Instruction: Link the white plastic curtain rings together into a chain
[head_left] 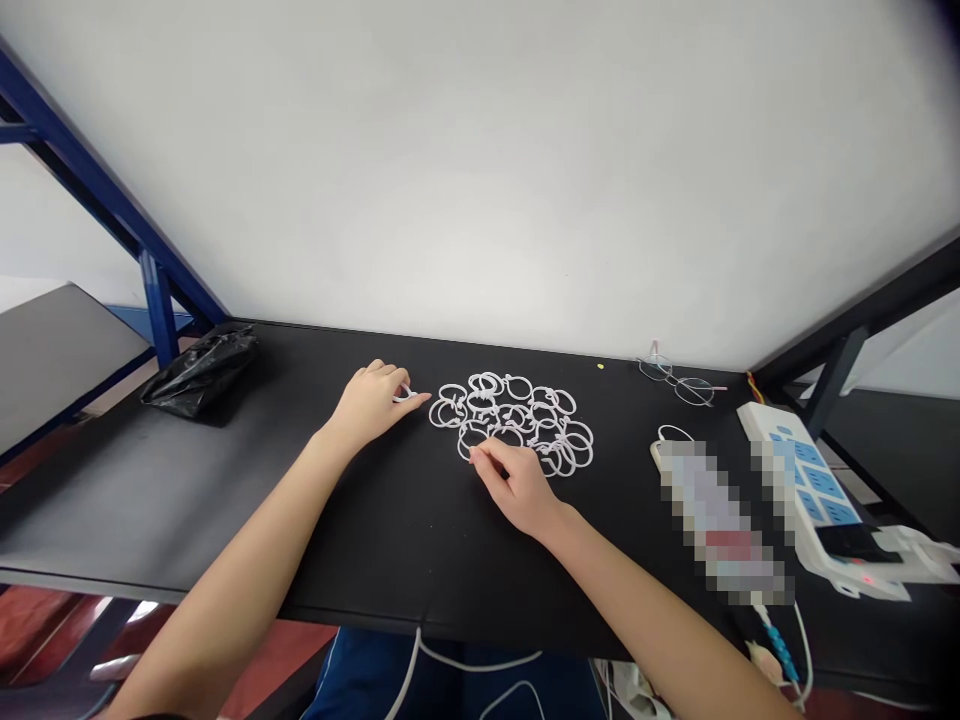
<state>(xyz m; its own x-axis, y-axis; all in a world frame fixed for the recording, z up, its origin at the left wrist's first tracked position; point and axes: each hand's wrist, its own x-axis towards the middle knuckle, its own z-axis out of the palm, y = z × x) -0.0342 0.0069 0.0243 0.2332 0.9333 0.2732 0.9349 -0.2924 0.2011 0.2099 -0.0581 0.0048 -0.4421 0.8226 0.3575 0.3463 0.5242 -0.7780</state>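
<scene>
A loose pile of several white rings (517,388), some overlapping and with small knobs like curtain rings, lies on the black table. Left of the pile rests my left hand (371,403), its fingers curled around a white ring (403,392) that shows between thumb and fingers. At the pile's near edge, my right hand (519,488) has thumb and index finger pinched at the side of another white ring (463,447). The fingertips of this hand partly hide the ring.
A black plastic bag (201,372) lies at the table's left end. On the right are eyeglasses (679,385), a pixelated phone (716,520) with a cable, and a white power strip (806,490). A pale wall (480,180) stands behind; white cables (450,662) hang at the front edge.
</scene>
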